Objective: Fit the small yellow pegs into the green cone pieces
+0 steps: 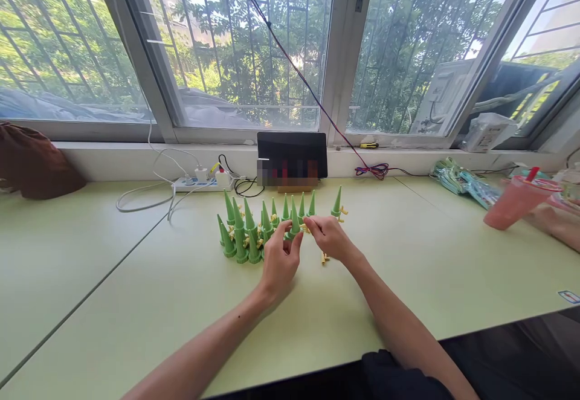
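A green cone-shaped spike (295,216), tip upward, is gripped between the thumb and fingers of my left hand (278,261). My right hand (333,240) pinches a small yellow valve-like piece (304,229) against the side of that spike; its fingers partly cover it. Left of and behind my hands stand several more green spikes (239,231), many with yellow pieces at their bases. One green spike (337,200) stands apart, beyond my right hand, beside another yellow piece (343,211). Loose yellow pieces (324,258) lie on the table under my right wrist.
A dark-screened tablet (292,152) leans on a stand at the back of the pale green table (181,303). Left of it are a power strip (194,185) and cables. At right are a pink cup (516,203), plastic packets (453,179) and another person's arm (555,223).
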